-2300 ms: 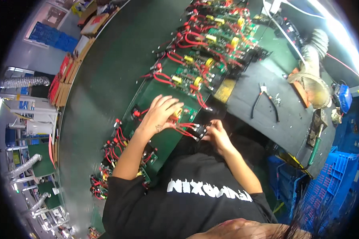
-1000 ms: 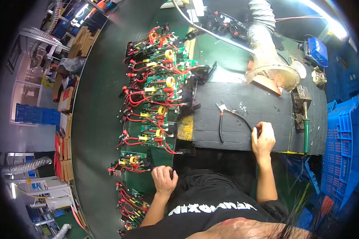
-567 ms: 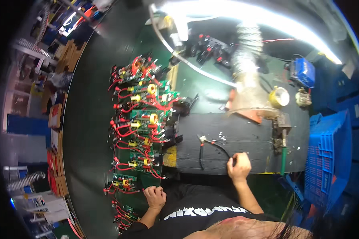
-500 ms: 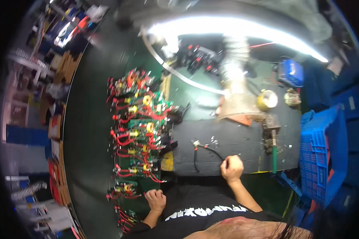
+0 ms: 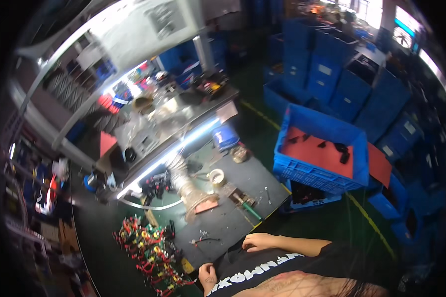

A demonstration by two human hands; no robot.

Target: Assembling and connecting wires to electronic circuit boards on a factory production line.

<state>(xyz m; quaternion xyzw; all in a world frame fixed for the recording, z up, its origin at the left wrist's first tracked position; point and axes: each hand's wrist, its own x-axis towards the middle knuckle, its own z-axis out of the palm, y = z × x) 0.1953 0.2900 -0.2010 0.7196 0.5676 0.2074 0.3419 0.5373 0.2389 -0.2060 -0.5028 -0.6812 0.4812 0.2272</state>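
Note:
My right hand [image 5: 260, 242] is closed with bent fingers beside the bench's front edge, against my dark shirt. Nothing shows in it. Lower and to the left, my left hand [image 5: 207, 273] is also closed, its fingers curled in near the shirt; no thing shows in it. Nearest to both, on the dark bench mat [image 5: 186, 249], lies a small pair of pliers [image 5: 210, 240] with dark handles, apart from the hands. Green circuit boards [image 5: 151, 247] with red wires and yellow parts stand in a dense group left of the pliers.
A flared duct hood [image 5: 199, 200] stands on the bench beside a green-handled clamp [image 5: 251, 211] and a roll [image 5: 216, 176]. On the right, a blue crate [image 5: 302, 171] holds black parts on a red sheet. Stacked blue bins [image 5: 332, 74] stand behind.
The view has swung right, bringing the crate and bins into sight. My right hand has drawn back from the pliers' handle to the bench edge. My left hand stays near my shirt.

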